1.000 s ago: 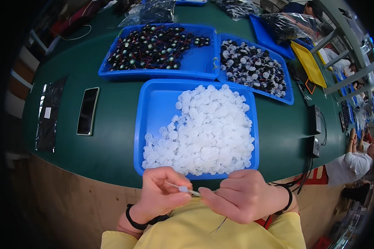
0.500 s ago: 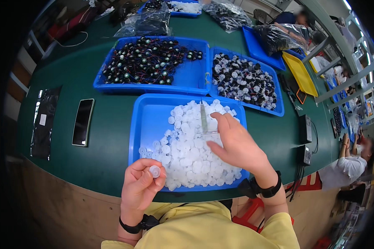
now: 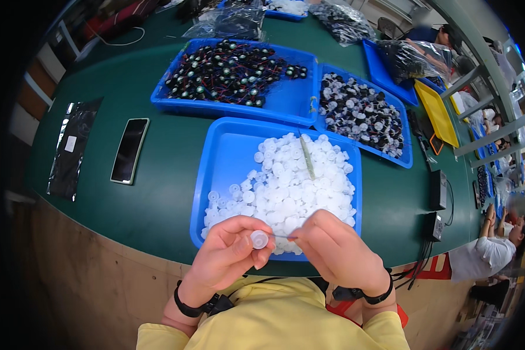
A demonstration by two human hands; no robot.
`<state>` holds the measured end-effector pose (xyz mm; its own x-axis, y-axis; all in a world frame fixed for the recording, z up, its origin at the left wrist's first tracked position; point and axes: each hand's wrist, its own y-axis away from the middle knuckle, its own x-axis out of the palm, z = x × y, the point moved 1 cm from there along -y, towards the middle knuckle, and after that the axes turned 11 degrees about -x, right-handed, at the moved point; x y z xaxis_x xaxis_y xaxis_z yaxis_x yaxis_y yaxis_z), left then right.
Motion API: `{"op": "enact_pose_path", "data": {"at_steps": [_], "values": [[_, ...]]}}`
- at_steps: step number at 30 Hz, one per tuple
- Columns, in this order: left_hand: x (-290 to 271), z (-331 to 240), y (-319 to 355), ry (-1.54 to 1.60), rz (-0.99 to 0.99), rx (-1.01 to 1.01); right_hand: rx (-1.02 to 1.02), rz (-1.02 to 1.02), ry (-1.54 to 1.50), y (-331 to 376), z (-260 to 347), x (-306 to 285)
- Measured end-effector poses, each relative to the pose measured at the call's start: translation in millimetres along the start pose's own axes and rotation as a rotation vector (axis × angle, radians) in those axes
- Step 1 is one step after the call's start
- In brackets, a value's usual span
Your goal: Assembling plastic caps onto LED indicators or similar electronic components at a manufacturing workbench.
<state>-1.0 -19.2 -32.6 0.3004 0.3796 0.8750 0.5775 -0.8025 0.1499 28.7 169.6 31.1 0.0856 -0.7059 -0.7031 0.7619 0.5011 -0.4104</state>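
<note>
My left hand (image 3: 230, 254) is closed, pinching a round translucent white plastic cap (image 3: 259, 239) between thumb and fingers over the tray's front edge. Close beside it my right hand (image 3: 341, 251) has its thumb and fingers pressed together on a thin dark wire-like piece (image 3: 281, 235), which runs toward the cap. Whether the piece enters the cap is too small to tell. Beneath both hands a blue tray (image 3: 216, 151) holds a heap of similar white caps (image 3: 286, 181). A thin greenish tool (image 3: 307, 156), perhaps tweezers, lies on the heap.
Behind stand a blue tray (image 3: 297, 102) of dark wired parts and a blue tray (image 3: 406, 149) of black-and-white parts. A phone (image 3: 130, 151) and a black plastic bag (image 3: 74, 149) lie left. Black boxes (image 3: 437, 191) and a yellow tray (image 3: 437, 114) are right. People sit farther right.
My right hand has come down from above the heap to beside my left hand, its fingers closing in a pinch. The cap stays in my left hand. The view has shifted a little.
</note>
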Motion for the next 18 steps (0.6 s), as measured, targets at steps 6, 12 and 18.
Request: {"op": "enact_pose_path", "data": {"at_steps": [6, 12, 18], "values": [[3, -1, 8, 0.013, 0.134, 0.017, -0.116, -0.029, 0.072, -3, 23, -1], [4, -1, 13, 0.029, 0.157, 0.023, -0.068, -0.078, -0.023, 0, 27, 5], [5, -3, 11, 0.056, 0.152, 0.039, -0.087, -0.126, -0.036, 3, 26, 11]]}}
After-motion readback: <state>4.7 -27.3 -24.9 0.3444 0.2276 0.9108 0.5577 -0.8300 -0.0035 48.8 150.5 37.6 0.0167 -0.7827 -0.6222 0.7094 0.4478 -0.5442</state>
